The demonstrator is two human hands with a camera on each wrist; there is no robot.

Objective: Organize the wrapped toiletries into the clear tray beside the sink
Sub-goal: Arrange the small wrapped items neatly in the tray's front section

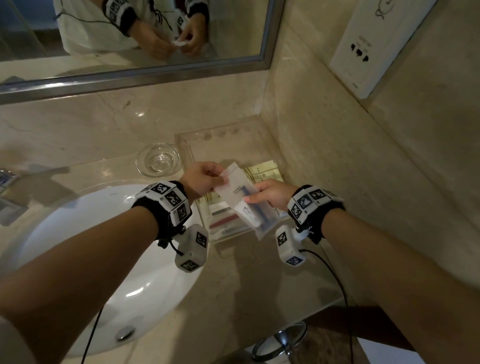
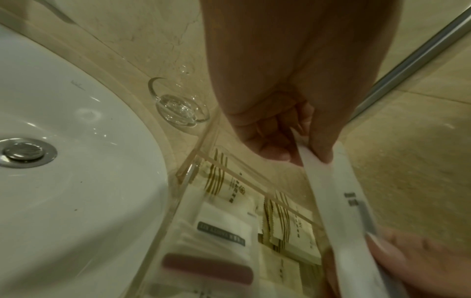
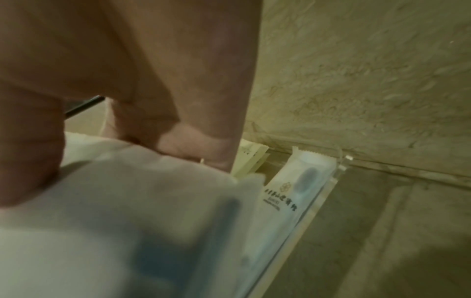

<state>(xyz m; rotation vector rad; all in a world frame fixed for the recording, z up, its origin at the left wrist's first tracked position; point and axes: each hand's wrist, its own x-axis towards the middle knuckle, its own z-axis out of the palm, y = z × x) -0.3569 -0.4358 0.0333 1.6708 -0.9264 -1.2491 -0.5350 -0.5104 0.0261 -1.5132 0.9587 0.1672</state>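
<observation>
Head view: both hands (image 1: 203,177) hold packet (image 1: 242,198) angled lengthwise over tray (image 1: 188,145).

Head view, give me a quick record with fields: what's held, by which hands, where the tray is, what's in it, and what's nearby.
held: toothbrush packet, above the tray
left hand: pinches the packet's far end
right hand: grips its near side
tray: on the counter, in the corner right of the sink
tray contents: wrapped sachets, another toothbrush pack
nearby: glass dish, left of the tray
</observation>
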